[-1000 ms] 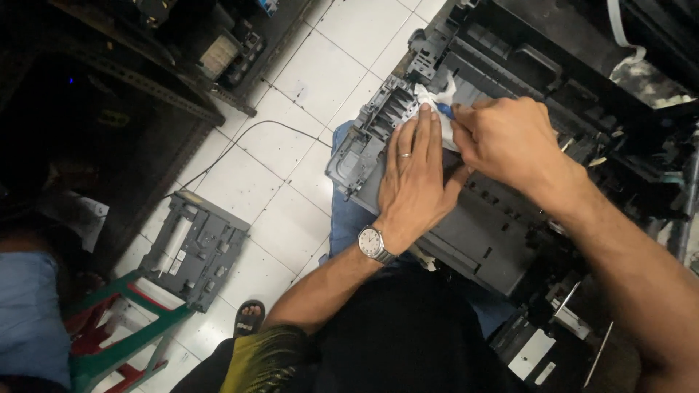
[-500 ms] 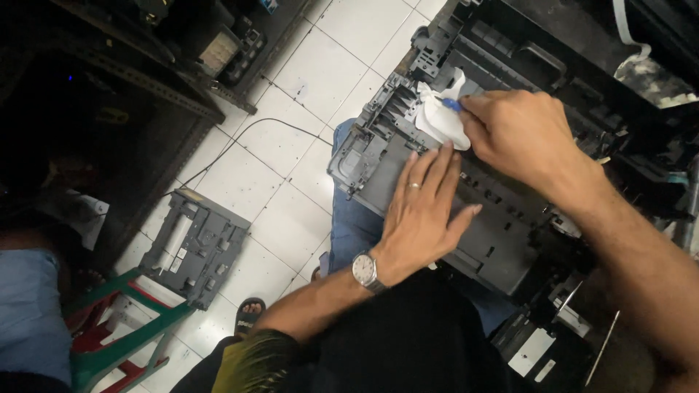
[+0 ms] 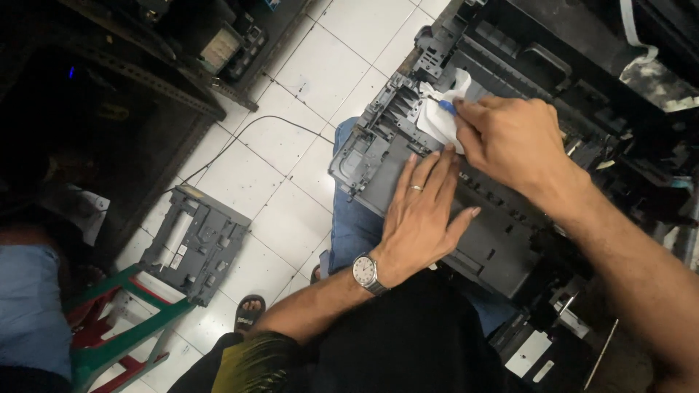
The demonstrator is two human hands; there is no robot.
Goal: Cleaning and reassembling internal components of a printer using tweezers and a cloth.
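Observation:
A dark grey opened printer body (image 3: 502,240) rests across my lap. My left hand (image 3: 426,215), with a ring and a wristwatch, lies flat on its grey plastic panel, fingers spread and holding nothing. My right hand (image 3: 513,142) is closed around a small blue-tipped tool (image 3: 445,108), pressing it against a white cloth or paper piece (image 3: 435,120) at the printer's upper left corner. The tool's shaft is hidden inside my fist.
A detached grey printer panel (image 3: 191,244) lies on the white tiled floor (image 3: 306,80). A green and red stool (image 3: 109,331) stands at lower left, beside another person's blue-clad leg (image 3: 29,306). Dark shelving with equipment (image 3: 196,44) fills the upper left; a black cable (image 3: 255,127) crosses the tiles.
My left hand slid down from the white piece and now lies flat lower on the panel. My right hand stays at the white piece with the blue-tipped tool.

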